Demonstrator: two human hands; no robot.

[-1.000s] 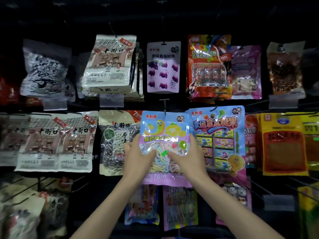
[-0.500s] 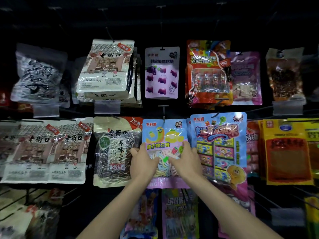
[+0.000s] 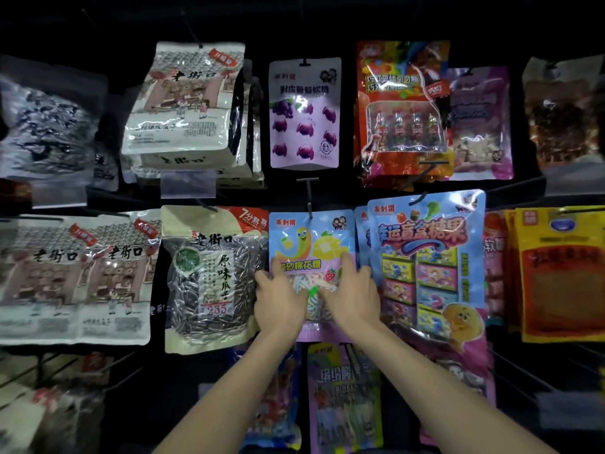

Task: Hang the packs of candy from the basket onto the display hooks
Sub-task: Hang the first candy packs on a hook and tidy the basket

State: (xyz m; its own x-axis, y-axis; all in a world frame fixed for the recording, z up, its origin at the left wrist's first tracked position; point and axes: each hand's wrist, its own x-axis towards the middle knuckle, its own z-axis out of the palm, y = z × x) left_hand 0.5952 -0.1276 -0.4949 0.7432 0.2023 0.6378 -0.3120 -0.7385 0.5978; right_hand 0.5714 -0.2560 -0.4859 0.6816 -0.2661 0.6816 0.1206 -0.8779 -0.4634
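Observation:
A blue and pink candy pack (image 3: 311,239) with a green worm picture hangs in the middle row of the display. Its top edge sits at the black display hook (image 3: 308,194). My left hand (image 3: 278,298) lies on the pack's lower left part and my right hand (image 3: 352,294) on its lower right, fingers fairly straight and pressed flat against the front. The pack's middle is hidden behind both hands. The basket is out of view.
Sunflower seed bags (image 3: 209,276) hang directly left of the pack, and a large blue candy pack (image 3: 429,253) hangs directly right. A purple grape candy pack (image 3: 304,113) hangs above. More packs (image 3: 343,398) hang below between my forearms. Bare hooks (image 3: 520,371) jut out at lower right.
Both hands pushed the candy pack up and back onto the hook; the pack now sits further in and level with its neighbours. The camera moved closer.

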